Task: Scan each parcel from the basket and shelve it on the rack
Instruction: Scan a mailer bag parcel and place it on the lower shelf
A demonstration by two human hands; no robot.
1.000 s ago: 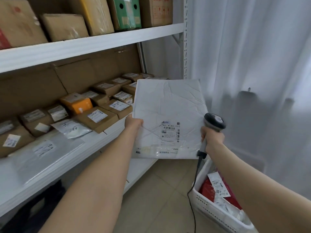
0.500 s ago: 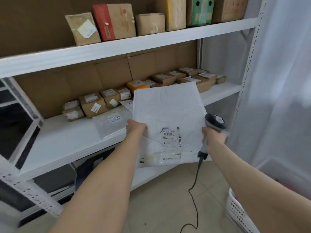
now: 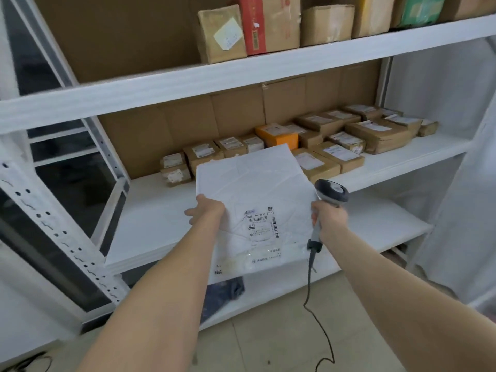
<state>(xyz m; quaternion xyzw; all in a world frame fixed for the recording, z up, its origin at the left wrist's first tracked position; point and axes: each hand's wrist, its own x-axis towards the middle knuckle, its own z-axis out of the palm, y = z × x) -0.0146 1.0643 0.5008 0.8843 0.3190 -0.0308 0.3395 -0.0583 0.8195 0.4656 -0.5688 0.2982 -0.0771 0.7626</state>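
While the white parcel (image 3: 257, 189) is up in the air, it is not on the rack (image 3: 67, 237) yet. It hangs just over the near edge of the middle shelf (image 3: 150, 224), with its label (image 3: 261, 224) facing up.

The left hand (image 3: 206, 212) grips the parcel by its left edge. The right hand (image 3: 328, 221) is closed round the handle of the scanner (image 3: 331, 194), right at the parcel's right edge. The scanner's head sticks up beside the parcel, and its cord (image 3: 311, 291) hangs down to the floor. I cannot tell if the label has been scanned or not.

Farther back on the middle shelf there are many small brown boxes (image 3: 324, 159) in rows, with an orange box (image 3: 276, 135) among them. More boxes (image 3: 221, 33) stand on the top shelf (image 3: 188, 84). So I think a good part of the job is done, since lots of parcels are already put away.

What is left for this parcel is to lay it down. The near left part of the middle shelf is bare and looks like a good spot for something so big and flat.

The basket is not in view, so I cannot tell how many parcels are waiting in it.
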